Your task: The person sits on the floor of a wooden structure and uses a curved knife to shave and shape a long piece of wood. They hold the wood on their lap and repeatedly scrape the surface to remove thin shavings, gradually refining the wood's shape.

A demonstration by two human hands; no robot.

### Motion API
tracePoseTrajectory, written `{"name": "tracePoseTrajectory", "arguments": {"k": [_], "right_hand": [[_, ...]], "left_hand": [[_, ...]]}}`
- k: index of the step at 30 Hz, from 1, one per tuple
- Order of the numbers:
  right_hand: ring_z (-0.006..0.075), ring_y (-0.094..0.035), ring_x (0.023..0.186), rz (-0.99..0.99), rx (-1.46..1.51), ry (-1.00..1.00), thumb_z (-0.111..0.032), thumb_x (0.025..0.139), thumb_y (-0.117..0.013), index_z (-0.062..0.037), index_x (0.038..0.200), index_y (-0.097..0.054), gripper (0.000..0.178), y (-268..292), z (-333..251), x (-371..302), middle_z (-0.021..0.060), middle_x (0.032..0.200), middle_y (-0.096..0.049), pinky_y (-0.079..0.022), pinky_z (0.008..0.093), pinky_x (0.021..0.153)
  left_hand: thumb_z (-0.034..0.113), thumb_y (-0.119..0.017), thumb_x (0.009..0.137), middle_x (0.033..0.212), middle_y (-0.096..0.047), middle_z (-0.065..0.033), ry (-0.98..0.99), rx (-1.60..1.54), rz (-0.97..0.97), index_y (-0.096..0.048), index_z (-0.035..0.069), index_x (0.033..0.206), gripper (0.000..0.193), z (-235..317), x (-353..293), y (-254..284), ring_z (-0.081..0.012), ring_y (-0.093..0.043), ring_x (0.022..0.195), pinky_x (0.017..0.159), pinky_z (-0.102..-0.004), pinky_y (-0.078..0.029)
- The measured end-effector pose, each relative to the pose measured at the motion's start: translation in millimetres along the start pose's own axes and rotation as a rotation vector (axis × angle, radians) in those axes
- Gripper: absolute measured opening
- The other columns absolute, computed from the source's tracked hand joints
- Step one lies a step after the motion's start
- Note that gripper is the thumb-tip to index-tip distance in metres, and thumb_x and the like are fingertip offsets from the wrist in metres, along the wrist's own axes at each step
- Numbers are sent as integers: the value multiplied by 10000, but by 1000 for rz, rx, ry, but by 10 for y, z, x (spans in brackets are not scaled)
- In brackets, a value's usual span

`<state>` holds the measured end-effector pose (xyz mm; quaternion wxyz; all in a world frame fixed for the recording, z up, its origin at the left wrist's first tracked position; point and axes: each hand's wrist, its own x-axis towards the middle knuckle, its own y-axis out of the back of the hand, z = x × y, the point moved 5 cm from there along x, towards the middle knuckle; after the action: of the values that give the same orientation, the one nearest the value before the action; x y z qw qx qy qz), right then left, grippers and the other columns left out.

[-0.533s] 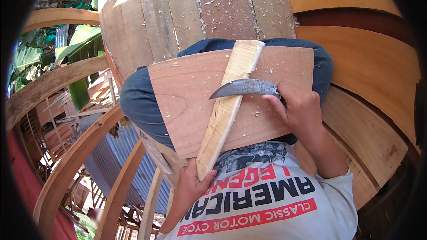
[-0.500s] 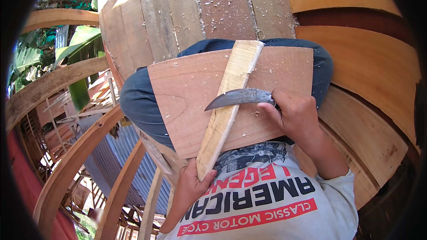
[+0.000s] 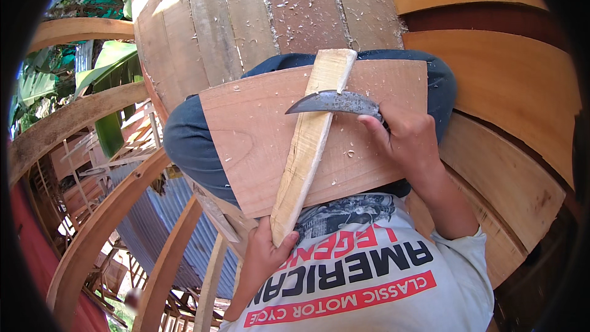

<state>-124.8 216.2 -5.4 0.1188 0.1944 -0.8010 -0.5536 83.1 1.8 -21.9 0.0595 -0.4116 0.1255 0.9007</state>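
single head-mounted fisheye view, steeply downward, near above the wooden strip (image 3: 305, 150)

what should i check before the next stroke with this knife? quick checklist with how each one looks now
1. Left hand gripping the pale wood strip: ok, it holds the near end, thumb on top.
2. Right hand gripping the curved knife: ok, fingers closed at the handle end.
3. Left hand away from the blade: ok, well apart, nearer the body.
4. Strip lying flat on the reddish-brown board: cannot tell; it crosses the board, both ends past its edges.
5. Board free of wood shavings: not ok, a few lie on it.
6. Blade sharpness: cannot tell.
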Motion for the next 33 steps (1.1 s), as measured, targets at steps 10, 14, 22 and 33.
{"name": "tracePoseTrajectory", "arguments": {"k": [10,14,22,33], "right_hand": [[328,-585,492,67,-85,-189,-394,886,-618,-34,689,-595,411,240,324,40,169,529,-539,-444,373,436],[346,-582,503,60,-19,-216,-369,890,-621,-24,686,-588,402,266,355,-27,178,538,-540,-440,388,448],[323,-588,495,-120,224,-2,-402,861,-636,-46,636,-579,425,55,-66,-239,162,548,-564,-449,388,466],[314,-606,491,-203,131,9,-496,839,-620,-32,637,-633,507,-18,-73,-134,163,544,-586,-461,393,459]], "left_hand": [[228,-676,826,849,-688,-165,23,-50,-15,-541,-41,1081,395,-5,-32,8,-258,-681,731,675,-334,-513],[222,-663,835,873,-695,-151,-8,-95,-8,-540,-42,1096,391,-80,-19,-30,-214,-678,719,665,-316,-513],[237,-663,840,854,-687,-128,-3,-100,-14,-532,-47,1092,402,-72,-9,-35,-180,-656,678,649,-302,-509],[224,-668,844,852,-682,-120,26,-114,10,-533,-51,1084,389,-38,-38,-57,-145,-634,667,637,-285,-500]]}}
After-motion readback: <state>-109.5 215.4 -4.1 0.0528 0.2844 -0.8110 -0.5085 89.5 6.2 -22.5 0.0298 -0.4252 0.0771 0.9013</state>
